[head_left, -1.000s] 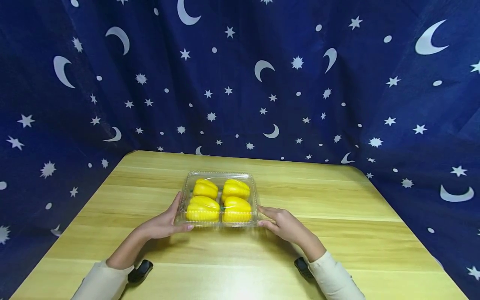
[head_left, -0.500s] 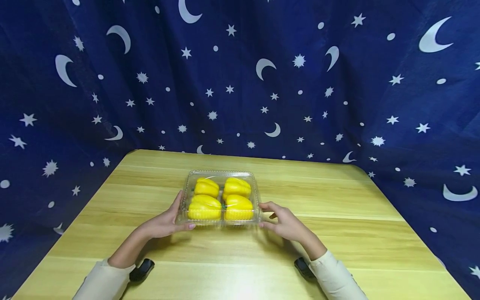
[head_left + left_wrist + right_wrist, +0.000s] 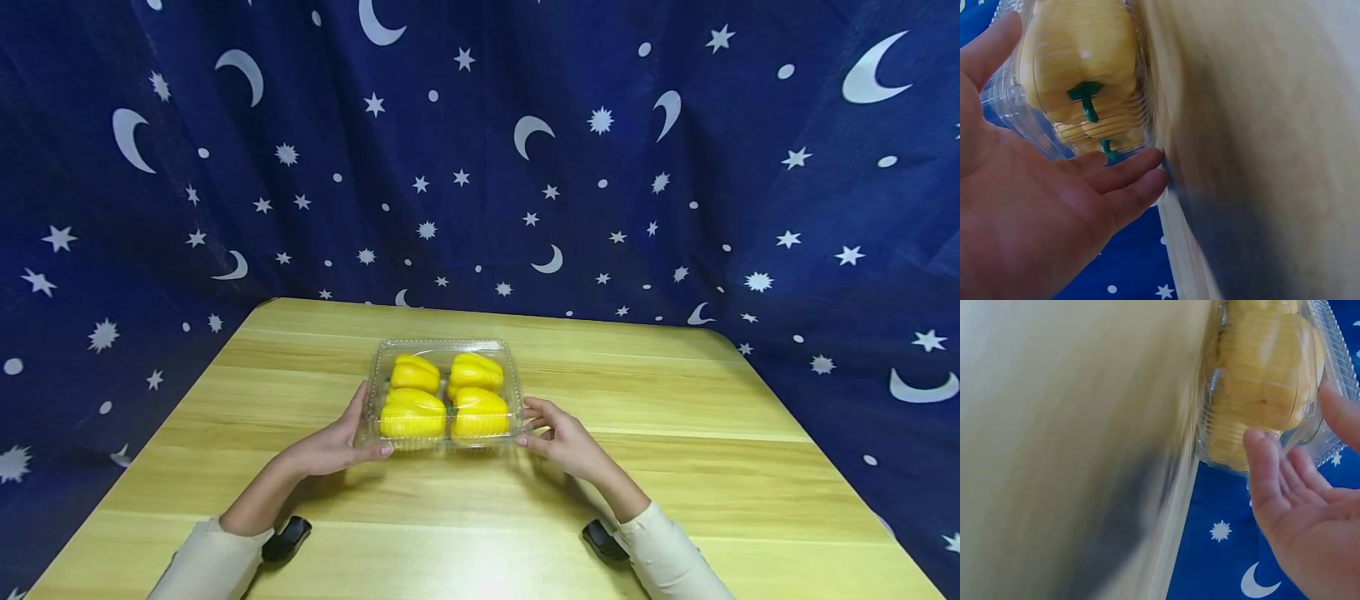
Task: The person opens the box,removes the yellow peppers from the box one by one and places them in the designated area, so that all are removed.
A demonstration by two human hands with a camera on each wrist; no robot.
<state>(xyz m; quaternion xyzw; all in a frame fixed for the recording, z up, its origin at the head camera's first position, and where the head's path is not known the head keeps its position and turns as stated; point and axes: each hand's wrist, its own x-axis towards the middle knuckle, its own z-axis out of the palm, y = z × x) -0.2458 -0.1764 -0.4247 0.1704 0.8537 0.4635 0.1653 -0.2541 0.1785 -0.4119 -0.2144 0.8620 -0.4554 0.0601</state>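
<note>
The pale yellow, wood-grained counter [image 3: 675,483] is stretching out with streaks running from 9 to 3 o'clock, its far corners rounding off at 10 and 2. Toward 11 o'clock from its middle, a see-through box [image 3: 450,345] is staying level with it, touching or just above, hard to tell. Glare [image 3: 487,582] is whitening 6 o'clock.
</note>
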